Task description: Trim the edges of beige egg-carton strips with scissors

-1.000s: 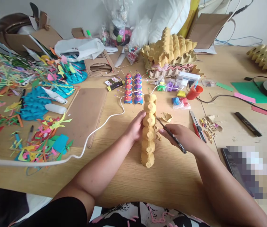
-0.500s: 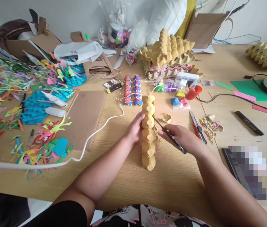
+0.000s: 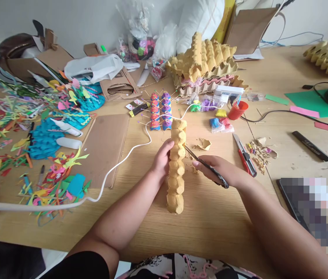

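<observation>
A long yellow strip of egg carton (image 3: pixel 176 170) stands lengthwise in front of me, its bumps facing up. My left hand (image 3: pixel 163 157) grips its left side near the upper part, thumb on the edge and other fingers hidden beneath. In my right hand (image 3: pixel 218 168) are dark scissors (image 3: pixel 210 169), with their tips against the strip's right edge. Torn carton scraps (image 3: pixel 204 144) lie just beyond the scissors. Past the strip's far end sit a red-and-blue painted carton piece (image 3: pixel 155 112) and a purple-and-blue one (image 3: pixel 166 111), both with thin sticks poking out.
Colourful paper scraps (image 3: pixel 56 182) and blue carton (image 3: pixel 44 137) cover the left, beside flat cardboard (image 3: pixel 106 145). A white cable (image 3: pixel 117 161) crosses the table. At right are a red cutter (image 3: pixel 244 155), a red cup (image 3: pixel 237 110) and a phone (image 3: pixel 293 201). Stacked egg trays (image 3: pixel 207 62) stand behind.
The carton strip and my left hand have shifted slightly left in view. The strip is turned a little, its lower end leaning left. The scissors remain at its right edge.
</observation>
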`<move>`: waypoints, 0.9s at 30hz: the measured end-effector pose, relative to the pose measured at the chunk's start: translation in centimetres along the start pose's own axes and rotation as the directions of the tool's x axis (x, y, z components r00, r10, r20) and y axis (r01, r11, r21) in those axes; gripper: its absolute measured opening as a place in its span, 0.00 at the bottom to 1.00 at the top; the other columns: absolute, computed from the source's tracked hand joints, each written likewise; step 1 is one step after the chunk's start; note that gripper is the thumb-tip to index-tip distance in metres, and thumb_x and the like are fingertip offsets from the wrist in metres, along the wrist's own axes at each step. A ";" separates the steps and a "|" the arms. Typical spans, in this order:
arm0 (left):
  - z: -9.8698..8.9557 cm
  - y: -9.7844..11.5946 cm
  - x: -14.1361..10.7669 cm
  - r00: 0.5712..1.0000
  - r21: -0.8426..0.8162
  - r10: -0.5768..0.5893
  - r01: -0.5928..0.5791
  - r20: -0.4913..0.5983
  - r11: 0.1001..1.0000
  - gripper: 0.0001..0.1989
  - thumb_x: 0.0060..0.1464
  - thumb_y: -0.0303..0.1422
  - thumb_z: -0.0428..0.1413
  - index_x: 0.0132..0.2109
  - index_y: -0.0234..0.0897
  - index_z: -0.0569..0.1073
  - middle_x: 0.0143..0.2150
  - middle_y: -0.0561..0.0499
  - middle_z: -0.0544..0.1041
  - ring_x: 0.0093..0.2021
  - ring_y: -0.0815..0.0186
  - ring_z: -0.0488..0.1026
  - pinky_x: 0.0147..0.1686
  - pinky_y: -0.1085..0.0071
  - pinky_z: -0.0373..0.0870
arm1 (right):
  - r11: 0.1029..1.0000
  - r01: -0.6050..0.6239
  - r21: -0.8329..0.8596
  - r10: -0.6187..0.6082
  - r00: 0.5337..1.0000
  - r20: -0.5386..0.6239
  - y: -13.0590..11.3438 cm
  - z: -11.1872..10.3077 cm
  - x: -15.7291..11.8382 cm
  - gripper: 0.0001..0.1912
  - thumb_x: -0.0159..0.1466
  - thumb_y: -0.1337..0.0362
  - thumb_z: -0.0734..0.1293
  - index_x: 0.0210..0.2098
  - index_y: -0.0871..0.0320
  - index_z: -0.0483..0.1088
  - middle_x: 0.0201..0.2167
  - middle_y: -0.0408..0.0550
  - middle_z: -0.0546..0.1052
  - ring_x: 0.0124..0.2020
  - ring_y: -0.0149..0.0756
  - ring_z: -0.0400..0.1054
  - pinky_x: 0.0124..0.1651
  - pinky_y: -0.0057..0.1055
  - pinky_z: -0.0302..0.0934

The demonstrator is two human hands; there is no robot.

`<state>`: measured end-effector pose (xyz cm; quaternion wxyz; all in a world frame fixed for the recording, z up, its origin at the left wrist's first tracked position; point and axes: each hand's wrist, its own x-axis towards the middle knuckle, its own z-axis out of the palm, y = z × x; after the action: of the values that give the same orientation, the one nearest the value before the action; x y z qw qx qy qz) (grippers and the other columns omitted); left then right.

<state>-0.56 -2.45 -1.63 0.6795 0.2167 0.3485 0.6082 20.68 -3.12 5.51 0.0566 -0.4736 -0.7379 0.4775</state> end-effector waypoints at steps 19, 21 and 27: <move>-0.2 -0.5 -0.1 0.998 0.145 0.052 -0.047 -0.032 0.988 0.13 0.54 0.39 0.71 0.40 0.39 0.78 0.33 0.55 0.82 0.30 0.71 0.77 0.32 0.75 0.74 | 0.979 -0.090 0.184 0.071 0.992 0.108 1.3 0.5 0.9 0.36 0.66 0.25 0.62 0.29 0.52 0.61 0.22 0.38 0.63 0.24 0.32 0.58 0.30 0.33 0.53; -0.2 -0.4 -0.1 0.999 0.122 0.049 -0.047 -0.012 0.991 0.13 0.54 0.39 0.71 0.41 0.39 0.79 0.35 0.55 0.83 0.31 0.70 0.78 0.32 0.75 0.75 | 0.982 -0.074 0.176 0.057 0.993 0.099 1.2 0.4 0.8 0.35 0.67 0.26 0.62 0.30 0.53 0.63 0.22 0.38 0.64 0.25 0.32 0.59 0.31 0.33 0.53; 0.0 0.5 -0.5 1.000 0.003 0.019 -0.019 0.009 1.000 0.13 0.53 0.37 0.71 0.43 0.39 0.80 0.34 0.54 0.82 0.33 0.70 0.79 0.35 0.76 0.78 | 0.998 -0.051 -0.037 0.049 0.998 -0.046 -0.2 1.0 0.5 0.30 0.70 0.35 0.66 0.27 0.53 0.61 0.24 0.40 0.65 0.28 0.33 0.58 0.33 0.34 0.50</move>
<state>-0.93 -2.82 -1.23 0.6750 0.2239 0.3442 0.6130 19.76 -3.37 4.95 0.0521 -0.5034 -0.7333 0.4540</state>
